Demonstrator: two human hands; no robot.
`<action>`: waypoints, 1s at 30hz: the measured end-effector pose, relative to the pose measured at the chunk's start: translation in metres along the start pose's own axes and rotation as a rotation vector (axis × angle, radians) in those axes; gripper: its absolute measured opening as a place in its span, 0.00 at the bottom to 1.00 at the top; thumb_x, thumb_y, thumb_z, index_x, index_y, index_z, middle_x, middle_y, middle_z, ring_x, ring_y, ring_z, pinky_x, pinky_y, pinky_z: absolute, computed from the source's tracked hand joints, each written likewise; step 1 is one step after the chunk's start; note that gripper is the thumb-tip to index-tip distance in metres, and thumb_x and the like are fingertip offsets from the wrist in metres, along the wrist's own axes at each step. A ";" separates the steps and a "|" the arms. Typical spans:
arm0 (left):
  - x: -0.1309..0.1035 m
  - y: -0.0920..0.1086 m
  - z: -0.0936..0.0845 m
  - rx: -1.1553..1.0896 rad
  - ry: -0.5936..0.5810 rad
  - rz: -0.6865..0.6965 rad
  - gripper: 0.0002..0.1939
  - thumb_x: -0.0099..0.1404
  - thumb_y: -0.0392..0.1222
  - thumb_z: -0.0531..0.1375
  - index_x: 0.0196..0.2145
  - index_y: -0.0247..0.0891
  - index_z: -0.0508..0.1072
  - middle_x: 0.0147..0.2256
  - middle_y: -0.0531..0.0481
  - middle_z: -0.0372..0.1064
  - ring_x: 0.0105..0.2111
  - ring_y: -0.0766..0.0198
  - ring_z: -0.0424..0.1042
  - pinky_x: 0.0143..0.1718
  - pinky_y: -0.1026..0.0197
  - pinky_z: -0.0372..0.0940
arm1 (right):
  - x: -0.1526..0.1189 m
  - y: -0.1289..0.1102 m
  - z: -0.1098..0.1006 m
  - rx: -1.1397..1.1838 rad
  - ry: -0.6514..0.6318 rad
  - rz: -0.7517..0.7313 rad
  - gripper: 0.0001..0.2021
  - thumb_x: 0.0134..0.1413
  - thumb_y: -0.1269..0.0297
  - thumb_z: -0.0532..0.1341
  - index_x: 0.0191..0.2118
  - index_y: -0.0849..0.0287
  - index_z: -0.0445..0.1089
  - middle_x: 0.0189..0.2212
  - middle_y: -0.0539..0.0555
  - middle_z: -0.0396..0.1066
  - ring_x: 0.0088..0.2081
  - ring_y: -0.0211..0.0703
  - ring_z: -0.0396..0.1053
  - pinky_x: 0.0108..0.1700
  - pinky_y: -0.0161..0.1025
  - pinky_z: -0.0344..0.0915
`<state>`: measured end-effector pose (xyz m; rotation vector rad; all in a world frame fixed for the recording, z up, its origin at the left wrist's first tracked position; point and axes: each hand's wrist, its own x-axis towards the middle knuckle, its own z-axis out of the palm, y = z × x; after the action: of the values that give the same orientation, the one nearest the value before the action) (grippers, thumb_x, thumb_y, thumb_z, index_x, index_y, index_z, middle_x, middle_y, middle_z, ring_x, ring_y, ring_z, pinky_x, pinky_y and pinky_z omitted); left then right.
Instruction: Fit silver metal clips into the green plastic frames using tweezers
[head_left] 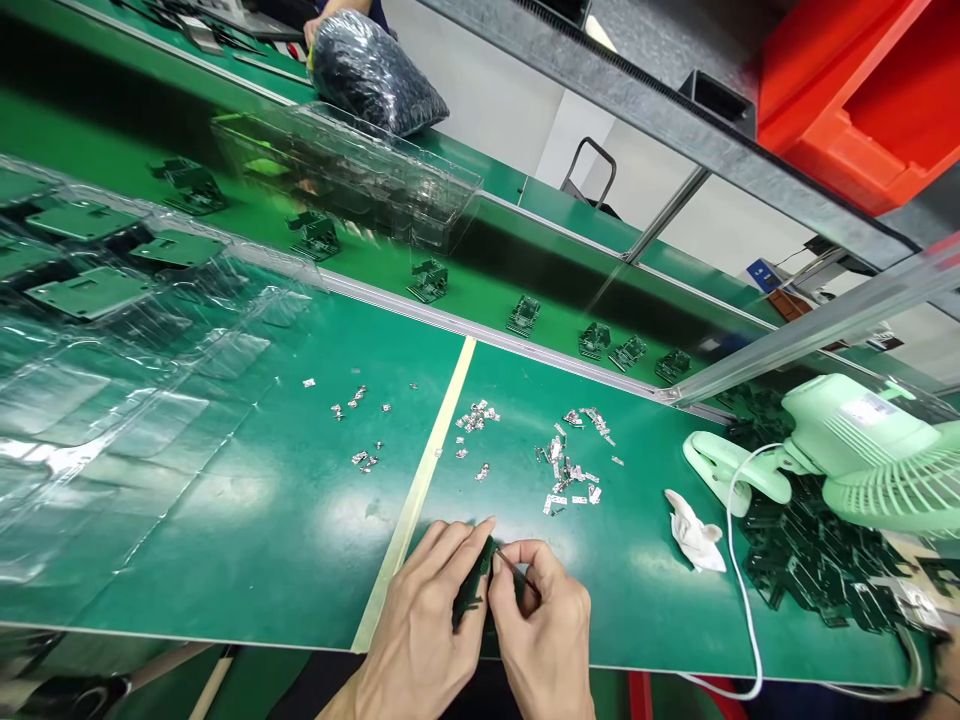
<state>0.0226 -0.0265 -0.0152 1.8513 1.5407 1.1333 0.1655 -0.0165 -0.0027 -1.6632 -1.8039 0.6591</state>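
Near the front edge of the green table (300, 530), my left hand (431, 610) has its fingers closed round a dark green part (471, 590). Close beside it, my right hand (544, 620) pinches a thin dark piece (516, 568) between thumb and index finger, against the right side of that part. My palms hide much of the part. Beyond my hands lie loose small metal pieces (559, 460), with a smaller group (476, 417) left of them. Yellow tape (429, 470) runs along the table to the left.
Clear plastic trays (150, 400) with green parts cover the left side. Several dark assemblies (429, 280) stand on the belt behind. At right are a white cloth (694, 535), a pale green fan (855, 430) and piled dark parts (817, 560). A person's hand (319, 25) touches a bag.
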 end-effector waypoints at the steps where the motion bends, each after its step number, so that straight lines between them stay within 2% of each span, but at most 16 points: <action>1: 0.000 0.000 0.000 0.002 -0.005 -0.004 0.27 0.69 0.28 0.52 0.63 0.35 0.70 0.44 0.40 0.76 0.43 0.53 0.75 0.42 0.51 0.76 | 0.002 -0.001 -0.002 0.019 -0.019 0.021 0.11 0.65 0.59 0.59 0.33 0.57 0.73 0.17 0.42 0.57 0.16 0.33 0.50 0.21 0.35 0.48; 4: 0.001 -0.001 -0.002 0.001 -0.038 -0.005 0.27 0.70 0.29 0.52 0.64 0.38 0.69 0.45 0.41 0.76 0.43 0.52 0.75 0.43 0.50 0.75 | 0.008 -0.002 -0.009 0.136 -0.144 0.116 0.11 0.64 0.57 0.60 0.34 0.58 0.74 0.17 0.42 0.55 0.18 0.34 0.49 0.22 0.35 0.47; 6: 0.002 -0.001 -0.003 0.000 -0.068 0.013 0.29 0.69 0.28 0.52 0.66 0.40 0.67 0.46 0.42 0.76 0.44 0.51 0.74 0.43 0.49 0.75 | 0.012 -0.001 -0.015 0.227 -0.235 0.186 0.12 0.64 0.56 0.60 0.34 0.58 0.73 0.18 0.43 0.57 0.20 0.34 0.49 0.23 0.34 0.47; 8: 0.001 -0.001 -0.005 0.005 -0.087 0.037 0.32 0.68 0.27 0.52 0.68 0.41 0.64 0.46 0.42 0.76 0.44 0.51 0.74 0.43 0.48 0.74 | 0.014 0.001 -0.019 0.276 -0.271 0.218 0.13 0.64 0.55 0.60 0.33 0.58 0.72 0.20 0.44 0.59 0.21 0.34 0.50 0.24 0.34 0.48; 13: -0.001 -0.002 -0.004 0.060 -0.087 0.098 0.37 0.66 0.26 0.53 0.71 0.43 0.58 0.48 0.42 0.77 0.44 0.49 0.73 0.44 0.47 0.74 | 0.012 0.006 -0.020 0.288 -0.262 0.207 0.12 0.64 0.56 0.61 0.32 0.58 0.71 0.20 0.44 0.60 0.21 0.34 0.50 0.24 0.34 0.48; 16: 0.000 -0.001 -0.004 0.081 -0.110 0.096 0.40 0.64 0.24 0.54 0.71 0.43 0.59 0.48 0.42 0.76 0.45 0.48 0.73 0.45 0.45 0.74 | 0.012 0.005 -0.021 0.303 -0.250 0.215 0.12 0.64 0.57 0.62 0.32 0.58 0.71 0.20 0.45 0.62 0.21 0.34 0.50 0.24 0.35 0.48; 21: 0.005 0.001 -0.005 0.033 -0.159 0.024 0.34 0.65 0.26 0.53 0.67 0.42 0.65 0.46 0.43 0.76 0.44 0.49 0.73 0.43 0.46 0.74 | 0.013 0.001 -0.023 0.288 -0.244 0.241 0.12 0.62 0.56 0.63 0.30 0.58 0.71 0.20 0.45 0.62 0.21 0.34 0.49 0.24 0.35 0.47; 25: 0.007 0.004 -0.006 0.032 -0.140 0.026 0.31 0.66 0.27 0.53 0.65 0.42 0.68 0.45 0.43 0.76 0.42 0.50 0.73 0.41 0.47 0.73 | 0.011 0.002 -0.020 0.343 -0.200 0.252 0.15 0.61 0.53 0.63 0.29 0.58 0.71 0.20 0.46 0.63 0.21 0.34 0.50 0.23 0.35 0.47; 30: 0.003 0.005 -0.004 0.073 -0.097 0.094 0.34 0.67 0.26 0.53 0.68 0.43 0.63 0.44 0.43 0.77 0.41 0.50 0.73 0.40 0.47 0.71 | 0.009 0.005 -0.019 0.340 -0.198 0.242 0.14 0.61 0.53 0.63 0.29 0.58 0.71 0.20 0.46 0.66 0.21 0.34 0.49 0.23 0.34 0.47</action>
<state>0.0222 -0.0253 -0.0086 2.0149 1.4730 1.0243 0.1815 -0.0079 0.0079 -1.6368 -1.5222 1.2026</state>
